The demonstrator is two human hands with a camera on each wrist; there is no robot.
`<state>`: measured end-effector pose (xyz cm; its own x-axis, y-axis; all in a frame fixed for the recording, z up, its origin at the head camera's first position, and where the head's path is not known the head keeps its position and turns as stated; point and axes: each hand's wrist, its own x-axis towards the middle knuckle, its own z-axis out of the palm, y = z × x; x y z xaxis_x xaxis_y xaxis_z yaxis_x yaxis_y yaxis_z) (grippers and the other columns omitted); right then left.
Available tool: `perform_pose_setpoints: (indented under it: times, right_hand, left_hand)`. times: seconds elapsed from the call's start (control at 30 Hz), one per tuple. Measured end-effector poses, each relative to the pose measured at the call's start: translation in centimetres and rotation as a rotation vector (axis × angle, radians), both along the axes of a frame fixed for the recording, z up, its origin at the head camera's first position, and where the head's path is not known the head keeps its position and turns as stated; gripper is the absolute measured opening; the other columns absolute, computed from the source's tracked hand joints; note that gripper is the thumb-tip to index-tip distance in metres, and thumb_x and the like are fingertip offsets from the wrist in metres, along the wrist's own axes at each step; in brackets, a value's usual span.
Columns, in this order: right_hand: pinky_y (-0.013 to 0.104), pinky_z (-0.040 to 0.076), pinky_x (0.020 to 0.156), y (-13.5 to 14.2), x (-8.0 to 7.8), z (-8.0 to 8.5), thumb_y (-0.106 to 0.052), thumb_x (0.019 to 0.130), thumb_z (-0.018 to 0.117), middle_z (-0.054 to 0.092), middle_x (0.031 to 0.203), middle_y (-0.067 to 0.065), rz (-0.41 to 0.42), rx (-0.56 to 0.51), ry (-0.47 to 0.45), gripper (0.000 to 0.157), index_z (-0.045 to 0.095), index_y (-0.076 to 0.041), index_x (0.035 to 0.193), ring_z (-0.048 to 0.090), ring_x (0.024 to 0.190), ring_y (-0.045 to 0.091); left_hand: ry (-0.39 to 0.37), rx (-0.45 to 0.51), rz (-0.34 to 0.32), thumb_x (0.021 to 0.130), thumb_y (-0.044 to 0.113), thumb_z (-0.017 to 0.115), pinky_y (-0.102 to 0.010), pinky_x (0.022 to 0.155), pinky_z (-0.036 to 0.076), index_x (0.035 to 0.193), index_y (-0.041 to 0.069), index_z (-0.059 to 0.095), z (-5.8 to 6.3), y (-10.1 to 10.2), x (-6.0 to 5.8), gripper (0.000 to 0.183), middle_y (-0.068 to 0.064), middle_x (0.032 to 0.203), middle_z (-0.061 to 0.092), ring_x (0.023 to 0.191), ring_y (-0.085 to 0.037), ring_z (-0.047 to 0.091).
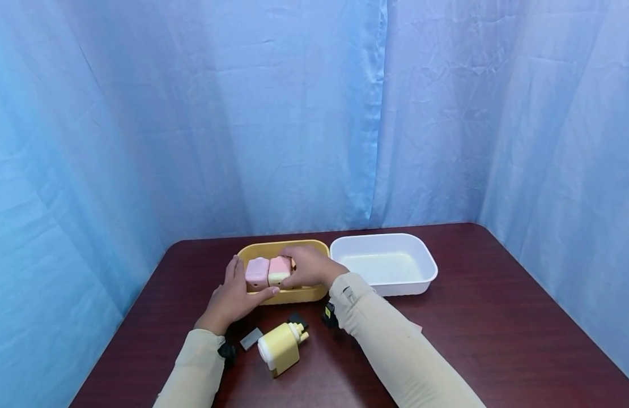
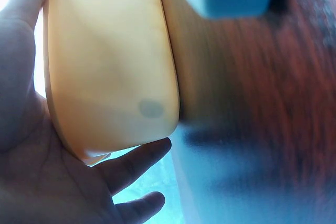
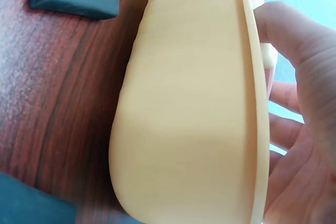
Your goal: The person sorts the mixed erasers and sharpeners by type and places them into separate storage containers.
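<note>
A yellow plastic bin (image 1: 304, 295) stands toward the back of the table. Inside it are a pink box-shaped thing (image 1: 256, 274) and, beside that, a pink-and-cream one (image 1: 280, 271); their kind cannot be made out. My left hand (image 1: 234, 297) holds the bin's left end, thumb along the front rim and fingers round the side. In the left wrist view, the yellow bin wall (image 2: 113, 51) lies between thumb and fingers. Reaching over the right part of the bin, my right hand (image 1: 309, 266) grips the pink-and-cream thing between thumb and fingers. The right wrist view shows its thumb (image 3: 289, 30) above the rim.
To the right of the yellow bin stands a white bin (image 1: 396, 288). In front lies a yellow boxy thing (image 1: 284, 350) with a white round end and small prongs. Near it are a grey block (image 1: 251, 338) and a dark block (image 1: 297, 321). Blue curtains (image 1: 304, 113) surround the table.
</note>
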<state>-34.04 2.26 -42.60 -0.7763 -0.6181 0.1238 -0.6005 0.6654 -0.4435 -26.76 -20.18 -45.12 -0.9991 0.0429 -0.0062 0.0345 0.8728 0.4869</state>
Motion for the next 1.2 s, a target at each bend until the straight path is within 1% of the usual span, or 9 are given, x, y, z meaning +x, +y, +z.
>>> perform_pose_setpoints:
  times: [0.17,0.37,0.43,0.5,0.6,0.7,0.9,1.0,1.2]
  right_hand:
    - [0.028,0.052,0.080,0.2,0.4,0.3,-0.038,0.077,0.087,0.069,0.107,-0.009,0.007,0.000,0.010,0.061,0.066,-0.021,0.131,0.061,0.089,0.010]
    - [0.029,0.051,0.074,0.6,0.9,1.0,-0.035,0.077,0.088,0.068,0.099,-0.008,0.023,-0.028,0.008,0.049,0.068,-0.021,0.119,0.058,0.081,0.012]
    - [0.028,0.050,0.075,0.8,1.0,1.1,-0.036,0.077,0.089,0.069,0.102,-0.008,0.018,-0.029,0.018,0.051,0.068,-0.020,0.121,0.059,0.083,0.012]
    - [0.029,0.051,0.080,0.9,1.1,1.1,-0.037,0.077,0.089,0.070,0.109,-0.007,0.009,-0.026,0.029,0.055,0.068,-0.019,0.125,0.062,0.088,0.013]
    - [0.030,0.052,0.090,1.0,1.1,1.0,-0.039,0.077,0.088,0.070,0.121,-0.006,-0.004,-0.019,0.061,0.063,0.067,-0.017,0.131,0.066,0.103,0.015]
    - [0.033,0.052,0.099,1.1,1.2,1.1,-0.041,0.076,0.088,0.070,0.128,-0.002,-0.011,-0.024,0.076,0.066,0.067,-0.016,0.133,0.066,0.115,0.019]
    - [0.040,0.050,0.106,1.6,2.0,1.7,-0.041,0.078,0.086,0.067,0.136,0.006,-0.013,-0.034,0.079,0.067,0.066,-0.011,0.135,0.063,0.125,0.025]
    - [0.041,0.051,0.105,2.0,2.6,2.0,-0.041,0.081,0.085,0.066,0.137,0.006,-0.016,-0.044,0.079,0.066,0.065,-0.011,0.136,0.062,0.125,0.026]
    - [0.041,0.056,0.095,3.1,3.6,2.2,-0.037,0.084,0.083,0.065,0.133,0.006,-0.062,-0.129,0.052,0.056,0.068,-0.011,0.131,0.068,0.113,0.028]
  left_hand:
    - [-0.002,-0.002,0.000,0.074,0.093,0.058,-0.073,0.109,0.036,0.166,0.005,-0.003,-0.1,0.0,0.0,0.141,-0.017,0.174,-0.008,0.143,-0.052,0.041]
    - [-0.001,0.006,0.003,0.074,0.093,0.058,-0.072,0.108,0.039,0.166,0.005,-0.004,-0.1,0.1,-0.1,0.141,-0.017,0.173,-0.008,0.139,-0.055,0.044]
    - [0.001,0.005,0.003,0.074,0.093,0.058,-0.072,0.107,0.039,0.166,0.005,-0.004,-0.1,0.1,-0.1,0.141,-0.017,0.173,-0.007,0.138,-0.055,0.045]
    - [0.001,0.002,0.002,0.074,0.093,0.058,-0.071,0.107,0.040,0.166,0.005,-0.004,-0.1,0.0,-0.1,0.141,-0.017,0.173,-0.008,0.137,-0.055,0.046]
    - [0.001,0.005,0.004,0.074,0.092,0.059,-0.072,0.107,0.040,0.166,0.005,-0.003,-0.1,0.0,-0.1,0.141,-0.017,0.173,-0.007,0.138,-0.056,0.045]
    - [0.002,0.010,0.009,0.073,0.092,0.060,-0.073,0.108,0.038,0.166,0.005,-0.003,-0.1,-0.1,-0.2,0.141,-0.017,0.173,-0.006,0.139,-0.056,0.043]
    - [0.004,0.012,0.009,0.074,0.091,0.060,-0.073,0.108,0.039,0.166,0.004,-0.002,-0.1,0.0,-0.1,0.141,-0.018,0.173,-0.005,0.139,-0.056,0.043]
    - [0.000,0.013,0.009,0.073,0.091,0.061,-0.072,0.109,0.038,0.166,0.005,-0.001,0.0,0.1,0.0,0.141,-0.017,0.173,-0.006,0.140,-0.055,0.043]
    - [0.011,0.011,0.001,0.075,0.090,0.061,-0.073,0.108,0.038,0.166,0.005,0.008,0.0,0.3,-0.1,0.135,-0.016,0.173,-0.006,0.137,-0.056,0.045]
